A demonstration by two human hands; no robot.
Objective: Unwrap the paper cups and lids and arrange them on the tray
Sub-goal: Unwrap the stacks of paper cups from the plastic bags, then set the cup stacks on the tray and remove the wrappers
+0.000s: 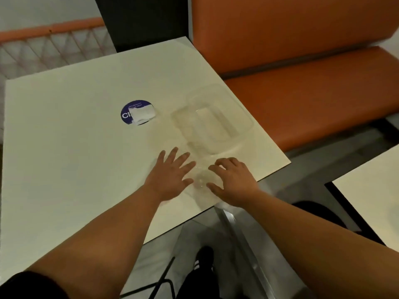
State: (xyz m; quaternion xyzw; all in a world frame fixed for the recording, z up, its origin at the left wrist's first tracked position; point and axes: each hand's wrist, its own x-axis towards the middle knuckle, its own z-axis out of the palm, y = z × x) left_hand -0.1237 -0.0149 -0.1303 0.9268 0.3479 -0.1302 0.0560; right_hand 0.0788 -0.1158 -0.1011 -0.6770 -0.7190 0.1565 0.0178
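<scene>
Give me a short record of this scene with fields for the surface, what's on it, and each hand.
surface: cream table
tray: clear plastic, faint, near the table's right edge
sticker: round blue, partly torn, middle of table
wrapping: clear plastic, hard to make out, between the hands
left hand: fingers spread flat on the table beside the wrapping
right hand: fingers bent, on the wrapping; grip unclear
seating: orange bench beyond the table

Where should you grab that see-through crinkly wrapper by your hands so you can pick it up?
Probably its near end, between the left hand and right hand. The clear wrapper looks bunched there, so fingers could pinch it from both sides. It is faint and blurred, so its exact edge can't be made out.
</scene>
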